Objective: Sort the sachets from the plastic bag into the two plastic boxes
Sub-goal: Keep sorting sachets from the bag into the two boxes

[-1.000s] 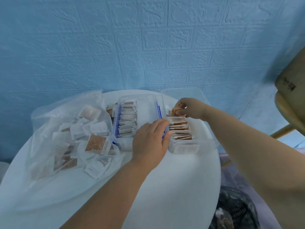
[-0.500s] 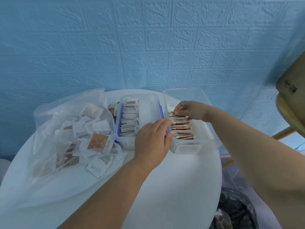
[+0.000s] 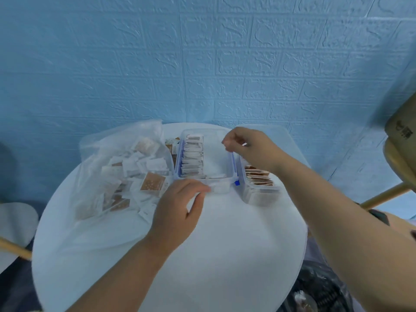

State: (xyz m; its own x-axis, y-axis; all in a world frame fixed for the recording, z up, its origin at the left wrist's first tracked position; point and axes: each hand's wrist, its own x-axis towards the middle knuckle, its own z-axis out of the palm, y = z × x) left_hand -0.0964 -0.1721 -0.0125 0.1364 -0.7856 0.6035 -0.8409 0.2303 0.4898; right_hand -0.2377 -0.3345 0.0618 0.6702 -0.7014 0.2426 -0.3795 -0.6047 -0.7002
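Now that the right hand [image 3: 249,147] has come up out of the right box [image 3: 258,197], where a moment ago it was tucking a brown sachet into the row, that sachet looks delivered and one sorting cycle closed. The hand hangs over the far right corner of the left box [image 3: 231,163], its fingers [image 3: 226,144] curled tight together. From where I stand I cannot tell whether they pinch the box wall, hold something small, or hold nothing.

The left hand [image 3: 177,210] has shifted too. It lay across the gap between the boxes and now sits at the near end of the left box, forefinger over the lip and thumb below, in what looks like a light pinch on the near wall. My guess is that the box is about to be steadied or nudged before the next pick.

Both boxes stand side by side towards the far edge of the bench [image 3: 225,244], long axes running from the near edge to the far edge. The white sachets [image 3: 192,158] stand on edge in a file along the left wall of the left box, each lying crosswise to that axis, and the box's right half is bare. The brown sachets [image 3: 257,176] are filed the same way in the right box.

The plastic bag [image 3: 108,154] sprawls along the left edge of the bench with many loose sachets [image 3: 153,181] lying at all angles, so plenty remains to sort.
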